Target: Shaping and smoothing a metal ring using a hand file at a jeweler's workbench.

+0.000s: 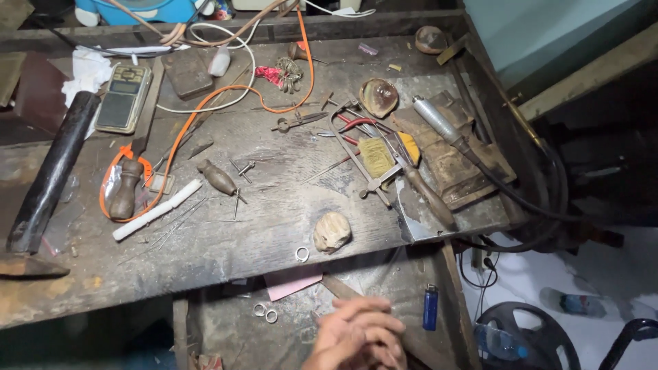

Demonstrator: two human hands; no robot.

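My two hands sit close together at the bottom edge, my left hand (339,340) overlapping my right hand (385,342), fingers curled. Anything between them is hidden. They hover over a lower wooden tray (226,322) under the bench. Two small silver rings (266,312) lie on the tray left of my hands. A pink paper (293,283) lies above them and a blue lighter (430,307) stands to the right. A third ring (302,254) rests on the worn bench top (226,240) beside a pale carved lump (332,231).
The bench holds a jeweller's saw frame (363,157), a yellow brush (377,156), a rotary handpiece (439,123) on a black cable, a pocket scale (123,97), a black-handled hammer (48,178), an orange cable (185,123), a white stick (157,210) and wooden-handled tools (127,188).
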